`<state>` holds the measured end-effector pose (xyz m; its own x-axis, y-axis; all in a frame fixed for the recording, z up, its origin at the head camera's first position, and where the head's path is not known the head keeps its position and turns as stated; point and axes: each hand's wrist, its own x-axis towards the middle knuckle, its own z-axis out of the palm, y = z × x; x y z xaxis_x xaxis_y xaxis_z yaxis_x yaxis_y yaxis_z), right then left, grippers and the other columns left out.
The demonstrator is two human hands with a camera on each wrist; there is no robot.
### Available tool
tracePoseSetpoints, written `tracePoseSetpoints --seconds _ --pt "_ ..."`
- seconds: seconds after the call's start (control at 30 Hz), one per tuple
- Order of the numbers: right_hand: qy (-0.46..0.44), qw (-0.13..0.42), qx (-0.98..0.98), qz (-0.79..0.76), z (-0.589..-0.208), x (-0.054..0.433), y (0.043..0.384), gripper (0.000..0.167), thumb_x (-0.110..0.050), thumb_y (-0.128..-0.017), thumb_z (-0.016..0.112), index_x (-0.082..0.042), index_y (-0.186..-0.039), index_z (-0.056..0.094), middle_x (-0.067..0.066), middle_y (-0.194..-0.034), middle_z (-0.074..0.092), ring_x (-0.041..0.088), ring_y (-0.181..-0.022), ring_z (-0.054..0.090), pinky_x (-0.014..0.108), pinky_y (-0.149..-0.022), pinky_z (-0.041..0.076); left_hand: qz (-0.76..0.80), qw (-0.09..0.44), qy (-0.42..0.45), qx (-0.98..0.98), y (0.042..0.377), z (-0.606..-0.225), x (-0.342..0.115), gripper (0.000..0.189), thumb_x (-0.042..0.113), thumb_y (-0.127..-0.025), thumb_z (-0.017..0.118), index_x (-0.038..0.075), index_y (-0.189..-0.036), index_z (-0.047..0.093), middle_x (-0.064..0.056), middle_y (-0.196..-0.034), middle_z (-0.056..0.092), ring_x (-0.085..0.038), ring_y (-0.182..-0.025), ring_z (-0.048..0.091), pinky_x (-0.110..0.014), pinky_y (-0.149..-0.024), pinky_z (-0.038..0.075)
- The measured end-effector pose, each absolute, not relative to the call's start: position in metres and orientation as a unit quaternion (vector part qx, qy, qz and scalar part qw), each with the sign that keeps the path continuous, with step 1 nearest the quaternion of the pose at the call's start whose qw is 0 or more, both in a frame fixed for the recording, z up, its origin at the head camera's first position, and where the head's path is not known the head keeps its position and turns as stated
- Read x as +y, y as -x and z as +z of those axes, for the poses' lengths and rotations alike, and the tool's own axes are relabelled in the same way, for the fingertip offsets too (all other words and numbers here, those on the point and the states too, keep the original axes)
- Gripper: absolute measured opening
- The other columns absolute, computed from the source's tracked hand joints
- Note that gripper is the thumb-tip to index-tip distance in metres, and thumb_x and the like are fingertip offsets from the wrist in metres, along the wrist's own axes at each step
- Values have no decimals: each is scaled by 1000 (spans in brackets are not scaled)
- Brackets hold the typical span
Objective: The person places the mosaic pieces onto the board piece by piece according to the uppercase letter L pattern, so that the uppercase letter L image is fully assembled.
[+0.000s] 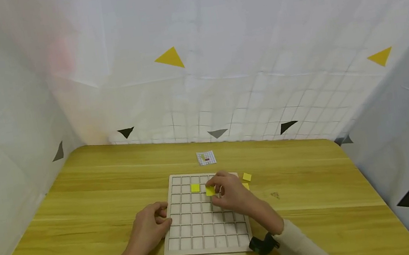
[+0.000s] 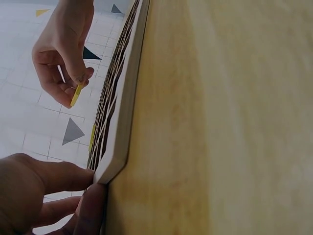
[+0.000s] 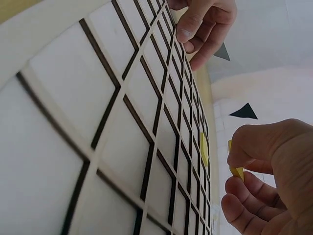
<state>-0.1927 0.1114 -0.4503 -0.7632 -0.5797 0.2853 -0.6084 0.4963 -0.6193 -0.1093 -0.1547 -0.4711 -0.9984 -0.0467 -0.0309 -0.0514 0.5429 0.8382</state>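
Note:
A square wooden grid board [image 1: 206, 229] lies on the table, ridges dividing it into many cells. One yellow square tile [image 1: 195, 187] sits in a cell of its second row from the far edge. Between thumb and fingers, my right hand [image 1: 232, 192] pinches another yellow tile [image 3: 236, 172], held above the board to the right of the seated one. The left wrist view shows this pinched tile [image 2: 76, 95] apart from the board. At the board's left edge, my left hand [image 1: 149, 226] grips the rim with thumb and fingers.
Two loose yellow tiles, one [image 1: 247, 177] fully visible and one [image 1: 246, 186] partly hidden by the right hand, lie right of the board. Beyond it is a small card [image 1: 206, 158] printed with a coloured grid. White sheeting [image 1: 247, 96] with triangles surrounds the wooden table [image 1: 312, 182].

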Motion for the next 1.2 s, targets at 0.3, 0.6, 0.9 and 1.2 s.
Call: tracePoseSetpoints --seconds 0.3,0.6,0.9,1.2 --pt "-348 6 -858 378 -451 99 193 30 2 -77 73 -2 -107 73 6 -97 60 21 -80 61 28 -65 54 476 0 26 879 109 -471 -155 41 0 -80 76 -3 -120 67 -3 -90 63 -12 -77 65 -28 -65 55" --pt "-359 2 -854 377 -456 91 195 30 1 -77 73 -1 -107 72 6 -95 59 22 -79 62 28 -65 55 476 -5 21 879 109 -472 -155 40 1 -81 77 -2 -119 67 -2 -90 63 -11 -77 65 -27 -65 54" --pt "-355 -16 -857 374 -456 83 196 30 1 -77 74 -1 -106 72 7 -97 61 23 -80 63 25 -65 54 475 -5 22 880 108 -471 -154 40 1 -80 76 -3 -120 67 -3 -90 63 -11 -77 65 -27 -66 54" --pt "-365 -12 -857 362 -458 75 197 29 2 -76 75 -1 -104 73 7 -93 63 20 -76 62 23 -64 52 477 -5 19 879 109 -472 -155 39 1 -81 76 -2 -119 68 -3 -90 63 -11 -77 64 -27 -66 54"
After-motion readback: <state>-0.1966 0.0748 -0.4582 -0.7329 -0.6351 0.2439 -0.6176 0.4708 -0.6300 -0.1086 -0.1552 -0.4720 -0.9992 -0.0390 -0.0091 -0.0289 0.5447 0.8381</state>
